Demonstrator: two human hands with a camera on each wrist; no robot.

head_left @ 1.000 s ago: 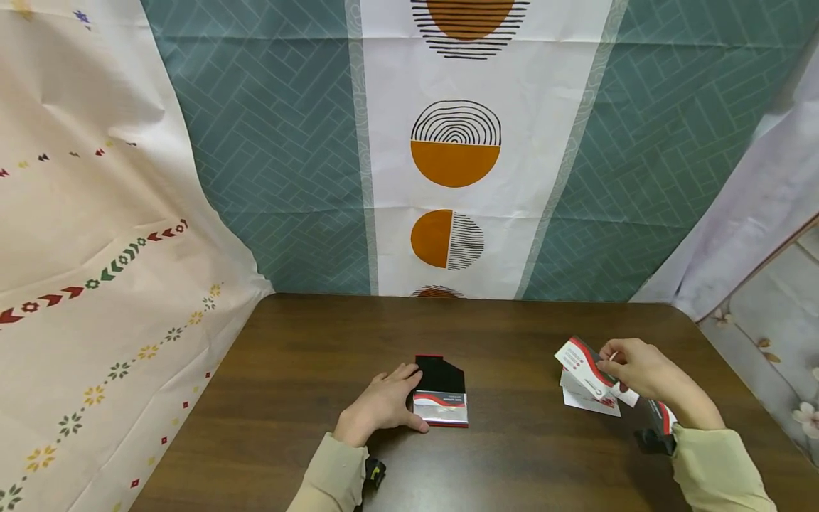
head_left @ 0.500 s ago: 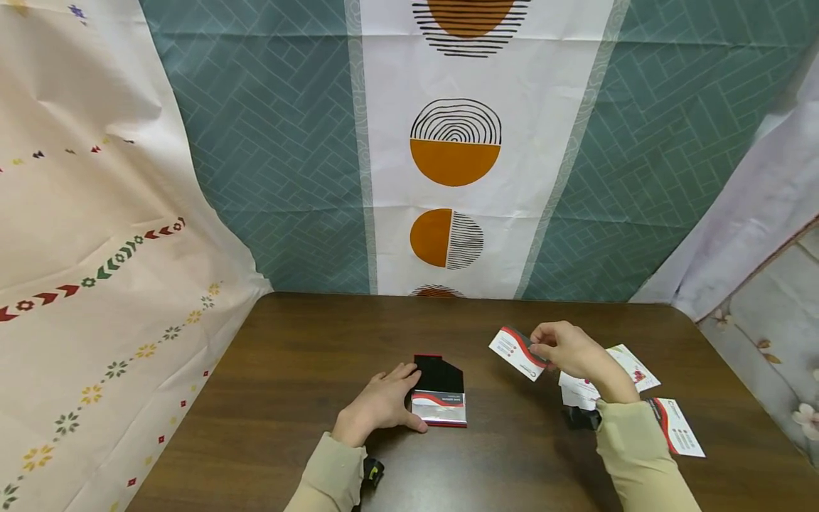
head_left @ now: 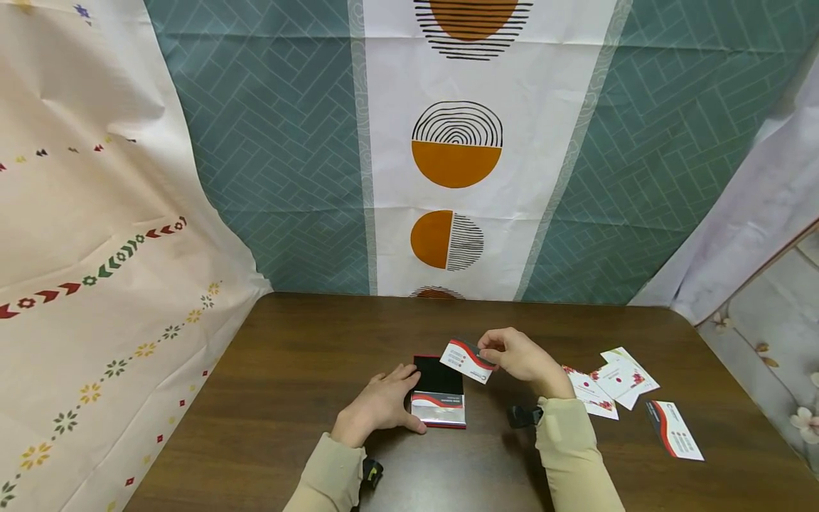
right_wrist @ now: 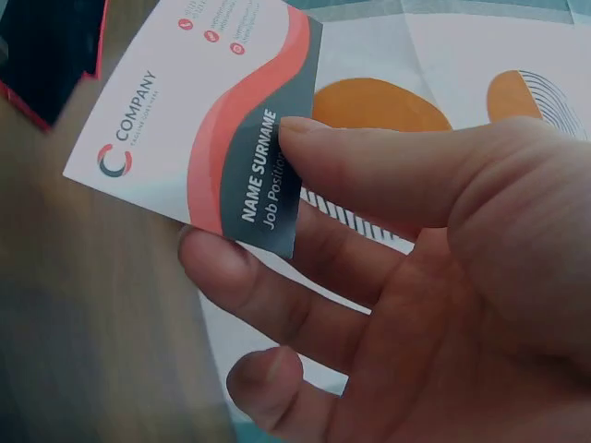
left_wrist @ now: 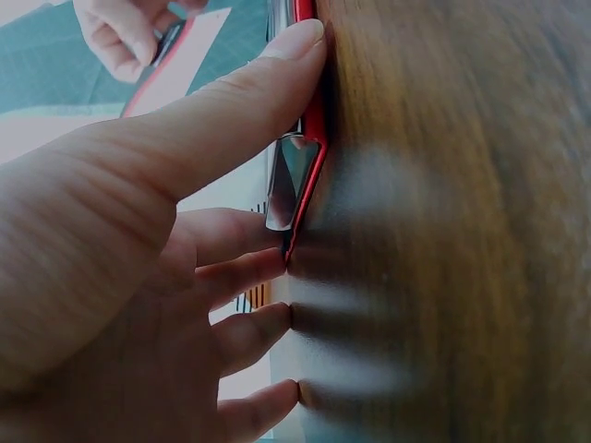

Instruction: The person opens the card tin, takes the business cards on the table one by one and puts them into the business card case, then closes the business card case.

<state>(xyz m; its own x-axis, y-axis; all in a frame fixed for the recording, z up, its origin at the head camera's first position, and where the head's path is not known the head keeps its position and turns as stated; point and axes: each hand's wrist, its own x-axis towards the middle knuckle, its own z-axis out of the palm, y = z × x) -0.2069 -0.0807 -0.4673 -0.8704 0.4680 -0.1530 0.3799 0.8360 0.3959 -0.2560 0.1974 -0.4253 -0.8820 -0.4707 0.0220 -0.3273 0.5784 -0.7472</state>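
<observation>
My right hand (head_left: 521,355) pinches a white, red and dark grey business card (head_left: 467,361) by its dark end between thumb and fingers. In the right wrist view the card (right_wrist: 203,120) shows printed company and name lines. Just left of it on the table lies an unfolded black and red card holder (head_left: 439,377), with a similar card (head_left: 438,400) in its lower half. The held card overlaps the holder's upper right in the head view. My left hand (head_left: 377,405) rests spread at the holder's left side, thumb (left_wrist: 295,46) against the near edge, other fingertips down on the table.
To the right on the brown table (head_left: 307,341) lie several white cards with red flower prints, such as a flowered card (head_left: 591,395), partly overlapping. Farther right is another red and grey business card (head_left: 675,430). A patterned cloth (head_left: 281,178) hangs behind the table.
My right hand has carried the business card leftward from the loose cards on the right to beside the holder, uncovering the flowered cards. The left hand has stayed at the holder.
</observation>
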